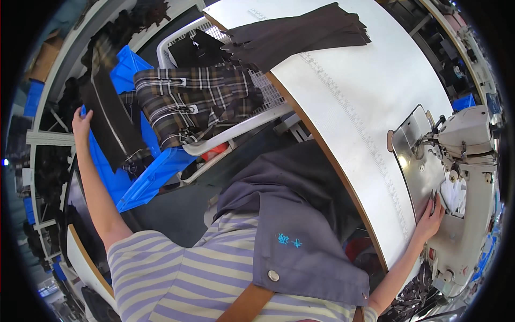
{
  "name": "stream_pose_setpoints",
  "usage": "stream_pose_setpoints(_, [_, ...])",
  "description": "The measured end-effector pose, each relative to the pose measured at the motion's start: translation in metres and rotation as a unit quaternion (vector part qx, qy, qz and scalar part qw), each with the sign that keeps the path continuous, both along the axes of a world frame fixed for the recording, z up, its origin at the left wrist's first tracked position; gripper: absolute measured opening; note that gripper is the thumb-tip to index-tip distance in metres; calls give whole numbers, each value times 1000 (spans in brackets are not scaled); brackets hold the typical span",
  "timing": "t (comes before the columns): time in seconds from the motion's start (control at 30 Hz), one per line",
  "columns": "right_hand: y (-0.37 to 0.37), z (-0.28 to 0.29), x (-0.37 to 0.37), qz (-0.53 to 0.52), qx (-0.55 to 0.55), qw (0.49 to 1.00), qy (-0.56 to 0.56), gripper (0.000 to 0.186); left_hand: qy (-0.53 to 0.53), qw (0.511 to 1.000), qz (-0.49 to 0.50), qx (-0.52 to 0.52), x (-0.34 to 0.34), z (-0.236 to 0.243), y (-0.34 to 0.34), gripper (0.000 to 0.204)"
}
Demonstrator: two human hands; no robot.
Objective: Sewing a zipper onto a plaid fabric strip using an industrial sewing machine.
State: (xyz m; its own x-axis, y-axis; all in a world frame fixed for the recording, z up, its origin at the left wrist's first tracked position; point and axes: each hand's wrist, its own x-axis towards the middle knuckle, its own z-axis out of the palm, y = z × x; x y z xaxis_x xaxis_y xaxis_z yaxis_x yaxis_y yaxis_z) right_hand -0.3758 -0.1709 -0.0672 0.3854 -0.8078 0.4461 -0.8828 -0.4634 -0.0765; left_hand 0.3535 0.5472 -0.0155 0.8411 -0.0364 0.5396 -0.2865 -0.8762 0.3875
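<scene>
My left hand (81, 126) is stretched far out to the left, at the edge of a dark brown cloth piece (107, 115) with a pale line down it. A bit of blue shows between its closed fingers; whether they grip cloth or the bin is unclear. The cloth lies over a blue plastic bin (155, 174). On the right, my right hand (429, 220) rests by the sewing machine's metal plate (416, 155). Its fingers close around small dark thread snips (433, 198), points upward.
Folded plaid garments (188, 102) lie over a white plastic basket (279, 111) beside the blue bin. Dark brown cloth pieces (306, 33) are stacked at the far end of the white table (370, 91). A white sewing machine (466, 134) stands at the table's right side.
</scene>
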Motion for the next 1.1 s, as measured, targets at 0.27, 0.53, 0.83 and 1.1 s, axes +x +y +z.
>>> stream_pose_setpoints(0.27, [5,3,-1,75,-118,987,74,25,420,767,-407,264,-105,-106,-337,37])
stream_pose_setpoints(0.53, [11,3,-6,41,-67,996,40,24,559,686,-387,257,-97,-156,-377,33])
stream_pose_setpoints(0.83, [11,7,-1,57,-39,998,13,24,190,857,-477,53,-126,-186,-410,18])
stream_pose_setpoints(1.1, [10,5,-7,47,-28,998,13,25,258,817,-478,195,-163,-247,-438,25])
